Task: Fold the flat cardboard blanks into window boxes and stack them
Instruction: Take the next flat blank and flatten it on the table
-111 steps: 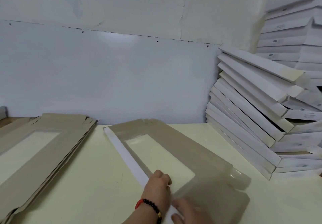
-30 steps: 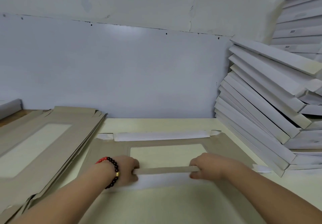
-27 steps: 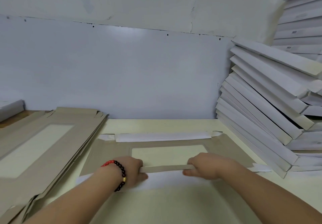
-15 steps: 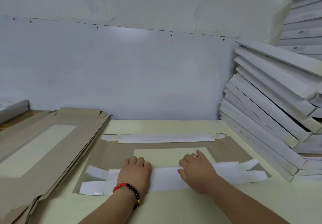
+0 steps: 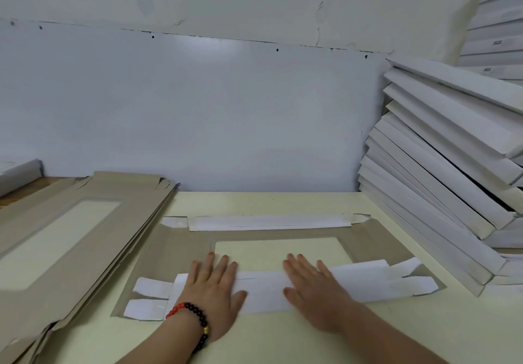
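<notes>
The cardboard blank [image 5: 181, 253] lies flat on the desk [image 5: 452, 335] directly under both hands, its window [image 5: 280, 250] just beyond the fingertips. The left hand [image 5: 210, 293] and right hand [image 5: 314, 293] are spread flat, fingers straight, pressing the near white flap [image 5: 263, 287] down onto the blank to crease it; the far flap [image 5: 268, 222] is already folded over. The board looks thin, light and stiff enough to spring back, so firm flat pressure along the crease seems wise, and lifting is probably best done at the long folded edges, not at the flimsy window film. A second ago both hands pinched this flap's raised edge; now it is laid over and the palms have opened on it. Unfolded blanks [image 5: 56, 236] sit left of the left hand, finished boxes [image 5: 441, 188] stacked right of the right hand.
</notes>
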A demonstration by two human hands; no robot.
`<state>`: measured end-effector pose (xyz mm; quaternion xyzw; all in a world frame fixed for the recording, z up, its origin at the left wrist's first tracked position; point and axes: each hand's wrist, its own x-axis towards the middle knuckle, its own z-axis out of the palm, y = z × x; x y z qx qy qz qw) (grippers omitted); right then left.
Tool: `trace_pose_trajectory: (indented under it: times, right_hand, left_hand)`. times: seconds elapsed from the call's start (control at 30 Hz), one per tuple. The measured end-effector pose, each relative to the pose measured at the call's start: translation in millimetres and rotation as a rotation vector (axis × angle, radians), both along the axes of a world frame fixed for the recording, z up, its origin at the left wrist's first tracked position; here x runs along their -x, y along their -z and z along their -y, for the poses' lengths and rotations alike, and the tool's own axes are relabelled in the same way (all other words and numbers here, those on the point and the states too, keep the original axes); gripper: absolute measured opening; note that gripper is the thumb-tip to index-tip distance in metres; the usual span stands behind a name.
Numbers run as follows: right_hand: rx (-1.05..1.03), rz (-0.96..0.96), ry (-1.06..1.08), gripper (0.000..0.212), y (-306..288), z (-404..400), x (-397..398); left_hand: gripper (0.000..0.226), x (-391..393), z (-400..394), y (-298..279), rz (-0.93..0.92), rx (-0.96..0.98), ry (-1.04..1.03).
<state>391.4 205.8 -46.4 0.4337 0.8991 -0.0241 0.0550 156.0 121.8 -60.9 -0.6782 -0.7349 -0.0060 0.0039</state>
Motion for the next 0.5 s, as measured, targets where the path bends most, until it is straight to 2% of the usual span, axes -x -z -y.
trace_pose_trajectory:
  times: [0.23,0.5]
  right_hand:
    - [-0.024,0.029,0.311,0.062,3,-45,-113]
    - [-0.078,-0.013,0.481,0.059,4,-45,-152]
  left_hand:
    - [0.089,35,9,-5,0.015,0.095,-0.057]
    - [0.081,65,10,-9,0.010,0.102,-0.074]
